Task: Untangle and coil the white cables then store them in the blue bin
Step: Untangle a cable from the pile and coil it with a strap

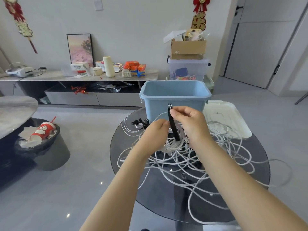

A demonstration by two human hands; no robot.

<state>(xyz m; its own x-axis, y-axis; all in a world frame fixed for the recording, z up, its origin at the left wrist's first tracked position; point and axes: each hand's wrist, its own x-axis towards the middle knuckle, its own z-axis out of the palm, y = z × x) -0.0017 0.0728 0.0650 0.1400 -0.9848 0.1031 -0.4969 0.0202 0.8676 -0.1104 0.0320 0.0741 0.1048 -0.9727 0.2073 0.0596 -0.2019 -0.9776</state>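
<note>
While both hands work above the tangle:
right hand [188, 120]: fingers pinch black strap [172, 124]
left hand [154, 132]: fingers curled round coiled white cable [173, 145]
blue bin [175, 97]: nothing visible inside

Two bare forearms run up from the lower edge of the frame toward its centre, ending in the left hand [156, 130] and the right hand [188, 120]. No sleeve, cuff, watch or bracelet shows on either arm. The fingers appear free of rings, though blur makes that uncertain. The fingernails look short and plain.
</note>
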